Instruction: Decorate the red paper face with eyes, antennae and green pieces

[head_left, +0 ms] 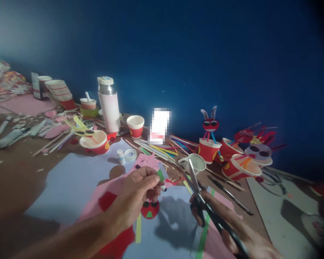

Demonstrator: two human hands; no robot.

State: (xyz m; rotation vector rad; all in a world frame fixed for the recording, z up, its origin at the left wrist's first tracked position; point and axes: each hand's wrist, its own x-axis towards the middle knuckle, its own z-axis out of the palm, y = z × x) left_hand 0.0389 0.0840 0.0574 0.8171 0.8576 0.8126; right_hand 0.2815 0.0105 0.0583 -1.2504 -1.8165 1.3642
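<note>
The left hand [136, 196] reaches in from the lower left, its forearm low and almost level and its fingers curled in toward the thumb. Its grip is a tight pinch on a small green paper scrap [160, 175], which pokes out past the fingertips. The right hand [214, 209] comes in from the lower right, angled inward, its grip closed around the black handles of a pair of scissors [218, 223]. The blades point up and away, nearly closed, near the scrap but not touching it.

Both hands hover over a pink paper sheet [112, 192] and a pale lavender sheet [70, 187], toward the near side of the desk [21, 172]. A round red paper face [149, 209] lies between the hands. Along the back edge, against a blue wall [232, 72], stand a white thermos [108, 104], a bundle of coloured straws [156, 149] and red paper-cup figures [209, 151].
</note>
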